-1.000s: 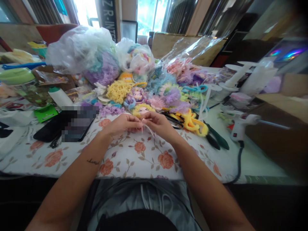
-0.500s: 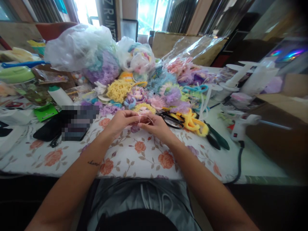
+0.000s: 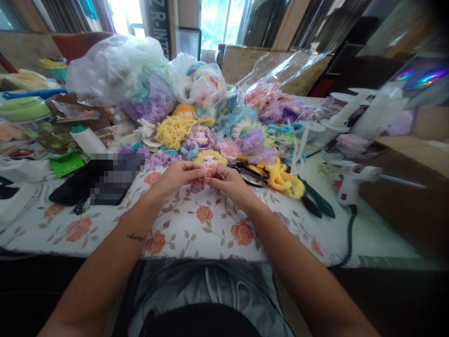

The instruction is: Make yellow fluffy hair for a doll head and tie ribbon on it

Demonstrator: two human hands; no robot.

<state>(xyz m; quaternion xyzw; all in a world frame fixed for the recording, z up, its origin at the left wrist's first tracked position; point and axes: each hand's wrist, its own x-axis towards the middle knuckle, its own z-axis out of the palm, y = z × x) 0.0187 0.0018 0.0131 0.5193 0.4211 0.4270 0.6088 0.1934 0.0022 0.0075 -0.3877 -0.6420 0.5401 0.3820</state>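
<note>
My left hand [image 3: 179, 179] and my right hand [image 3: 229, 183] meet above the flowered cloth, fingertips pinched together. Between them runs a thin pale strand [image 3: 220, 173], which curves in a loop by my right fingers. Its exact kind is too fine to make out. Just beyond my fingers lies a doll's head with curly yellow hair [image 3: 209, 158]. Black-handled scissors [image 3: 253, 178] rest right of my right hand, beside fuzzy yellow stems [image 3: 280, 178]. Part of a purple thing [image 3: 197, 187] shows below my left fingertips.
Plastic bags [image 3: 119, 70] of coloured yarn stand at the back. On the right are dark green-handled pliers [image 3: 319, 199], a white glue gun [image 3: 354, 185] with its cord, and a cardboard box [image 3: 414, 187]. A phone [image 3: 117, 180] and thread spool [image 3: 84, 139] lie left.
My fingertips have come closer together and shifted a little to the right. The strand's loop by my right hand has changed shape slightly. The things around have stayed put.
</note>
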